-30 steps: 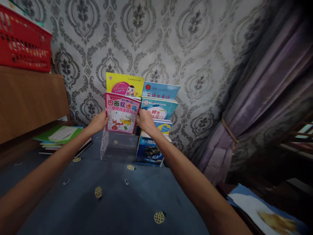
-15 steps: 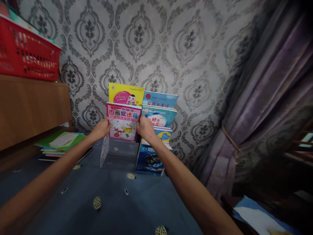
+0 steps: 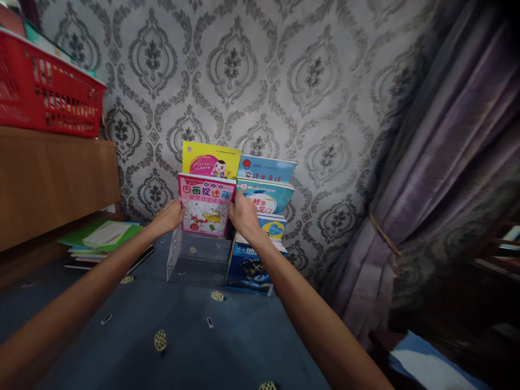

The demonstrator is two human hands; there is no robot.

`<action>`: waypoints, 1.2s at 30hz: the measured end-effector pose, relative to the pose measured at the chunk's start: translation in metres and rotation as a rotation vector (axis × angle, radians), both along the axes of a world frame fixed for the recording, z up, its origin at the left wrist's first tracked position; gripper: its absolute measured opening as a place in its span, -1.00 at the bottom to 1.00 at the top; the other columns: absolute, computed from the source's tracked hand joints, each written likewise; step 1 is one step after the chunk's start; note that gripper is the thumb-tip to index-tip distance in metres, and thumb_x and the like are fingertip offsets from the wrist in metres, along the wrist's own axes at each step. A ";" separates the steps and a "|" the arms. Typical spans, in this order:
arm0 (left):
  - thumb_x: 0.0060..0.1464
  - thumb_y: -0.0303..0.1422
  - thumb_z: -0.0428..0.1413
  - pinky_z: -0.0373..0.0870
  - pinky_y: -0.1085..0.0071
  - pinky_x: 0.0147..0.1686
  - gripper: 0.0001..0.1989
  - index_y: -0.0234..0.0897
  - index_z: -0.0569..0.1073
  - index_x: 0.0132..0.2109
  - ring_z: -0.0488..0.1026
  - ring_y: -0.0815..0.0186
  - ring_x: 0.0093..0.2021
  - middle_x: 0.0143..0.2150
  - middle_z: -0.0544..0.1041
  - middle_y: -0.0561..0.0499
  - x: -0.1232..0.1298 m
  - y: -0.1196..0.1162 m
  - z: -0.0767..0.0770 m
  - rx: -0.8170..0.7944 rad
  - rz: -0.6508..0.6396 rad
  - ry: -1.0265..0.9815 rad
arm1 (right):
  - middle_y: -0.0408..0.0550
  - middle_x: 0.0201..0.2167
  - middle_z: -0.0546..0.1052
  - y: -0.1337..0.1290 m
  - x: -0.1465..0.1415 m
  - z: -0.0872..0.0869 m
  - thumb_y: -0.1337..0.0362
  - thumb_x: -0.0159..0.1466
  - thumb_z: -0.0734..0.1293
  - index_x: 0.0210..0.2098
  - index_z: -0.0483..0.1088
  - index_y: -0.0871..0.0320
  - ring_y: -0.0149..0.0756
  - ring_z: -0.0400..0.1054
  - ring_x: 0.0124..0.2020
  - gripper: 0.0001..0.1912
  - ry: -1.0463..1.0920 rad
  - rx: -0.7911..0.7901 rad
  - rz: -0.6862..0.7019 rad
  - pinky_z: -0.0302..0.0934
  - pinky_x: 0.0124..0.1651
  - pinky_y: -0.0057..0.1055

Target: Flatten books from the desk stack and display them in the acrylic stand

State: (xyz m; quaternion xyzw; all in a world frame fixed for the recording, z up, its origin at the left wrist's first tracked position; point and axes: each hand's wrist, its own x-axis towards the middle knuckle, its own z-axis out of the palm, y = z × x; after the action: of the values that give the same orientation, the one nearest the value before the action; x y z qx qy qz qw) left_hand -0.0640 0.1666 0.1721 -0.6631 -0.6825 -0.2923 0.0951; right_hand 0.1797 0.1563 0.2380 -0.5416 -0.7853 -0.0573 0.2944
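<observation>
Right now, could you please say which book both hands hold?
The only pink book, gripped between left hand and right hand, in front of the yellow book.

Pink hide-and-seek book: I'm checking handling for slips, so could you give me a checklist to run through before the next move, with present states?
1. Left hand on the left edge of the pink hide-and-seek book: ok, fingers at the edge.
2. Right hand on its right edge: ok, gripping there.
3. Cover right way up and facing the camera: ok.
4. Bottom edge seated in the clear rack: cannot tell; the contact is not clear.
5. Yellow book standing behind it: ok, upper part visible.
6. Dark-blue book upright at the right front: ok.
</observation>
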 end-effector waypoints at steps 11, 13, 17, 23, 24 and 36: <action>0.28 -0.32 -0.10 0.43 0.18 0.11 -0.72 -0.32 0.41 -0.01 0.51 0.03 0.11 0.05 0.55 -0.30 0.003 0.001 0.003 -0.053 0.048 0.039 | 0.23 -0.14 0.64 0.004 0.001 -0.001 0.44 0.38 0.14 0.03 0.40 0.25 -0.01 0.54 -0.08 -0.69 0.008 -0.002 0.006 0.29 -0.13 -0.29; 0.29 -0.31 -0.12 0.43 0.18 0.11 -0.70 -0.33 0.41 0.01 0.51 0.03 0.13 0.08 0.54 -0.30 0.003 0.001 0.004 -0.058 0.047 0.038 | 0.19 -0.18 0.65 0.004 0.001 0.000 0.44 0.38 0.15 0.02 0.42 0.24 -0.03 0.54 -0.09 -0.69 0.012 0.001 0.009 0.28 -0.13 -0.31; 0.29 -0.28 -0.12 0.44 0.16 0.11 -0.68 -0.33 0.40 0.03 0.52 0.02 0.13 0.07 0.55 -0.30 0.002 0.000 0.005 -0.055 0.045 0.029 | 0.16 -0.22 0.65 0.007 0.003 -0.001 0.41 0.38 0.16 -0.01 0.46 0.21 -0.07 0.54 -0.12 -0.70 0.025 0.006 0.019 0.27 -0.13 -0.34; 0.24 -0.29 -0.05 0.44 0.20 0.08 -0.72 -0.25 0.42 0.01 0.53 0.04 0.11 0.02 0.59 -0.24 0.001 0.000 0.005 -0.023 0.013 0.005 | 0.15 -0.20 0.64 0.001 0.008 -0.001 0.32 0.42 0.18 0.04 0.43 0.20 -0.06 0.53 -0.12 -0.72 0.060 0.042 0.021 0.25 -0.12 -0.31; 0.23 -0.29 -0.04 0.44 0.20 0.08 -0.72 -0.25 0.42 0.01 0.53 0.03 0.11 0.02 0.60 -0.24 0.000 0.000 0.005 -0.022 0.010 0.002 | 0.15 -0.19 0.64 -0.002 0.008 -0.001 0.31 0.43 0.17 0.08 0.39 0.22 -0.05 0.52 -0.12 -0.70 0.077 0.066 0.015 0.26 -0.12 -0.30; 0.25 -0.31 -0.07 0.43 0.12 0.09 -0.75 -0.30 0.43 -0.07 0.54 -0.03 0.08 0.00 0.58 -0.32 0.003 0.005 0.008 -0.047 0.033 -0.031 | 0.28 0.48 0.06 -0.013 -0.013 0.008 0.38 0.38 0.12 0.41 0.09 0.22 0.05 0.44 0.03 -0.39 -0.113 0.214 0.212 0.40 -0.09 -0.12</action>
State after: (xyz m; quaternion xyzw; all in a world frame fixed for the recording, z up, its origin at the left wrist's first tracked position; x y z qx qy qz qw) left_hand -0.0610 0.1713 0.1802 -0.6492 -0.7014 -0.2849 0.0734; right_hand 0.1671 0.1428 0.2463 -0.4170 -0.8429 -0.1393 0.3103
